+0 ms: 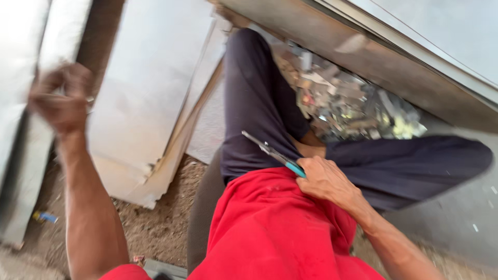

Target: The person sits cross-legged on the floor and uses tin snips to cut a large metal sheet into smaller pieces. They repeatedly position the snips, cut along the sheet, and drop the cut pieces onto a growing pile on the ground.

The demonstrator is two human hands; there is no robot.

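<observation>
On the ground, seen from the head camera, a seated person in a red shirt [270,228] and dark trousers [259,98] fills the middle of the view. Much is blurred: the left hand [61,98], raised at the upper left, is smeared by motion. It looks closed into a fist against the edge of a metal sheet [150,93], but whether it truly grips that edge cannot be told. The right hand [324,179] rests at the lap, fingers curled tight round the blue handles of a pair of pliers [272,153]. The grey jaws point up and left across the thigh, and the handles are mostly hidden inside the fist.

There are two hands, one tool, and at least three pale sheets lying overlapped at the left, their upper ends cut off by the frame. Beyond the knee a heap of small metal offcuts [353,106] lies under a slanting steel panel [373,57], its pieces too blurred to count. A small blue scrap [45,217] lies on the dirt at the left.

Bare soil [155,228] shows between the sheets' ragged lower edges and the shirt, the only open patch near the left arm.
</observation>
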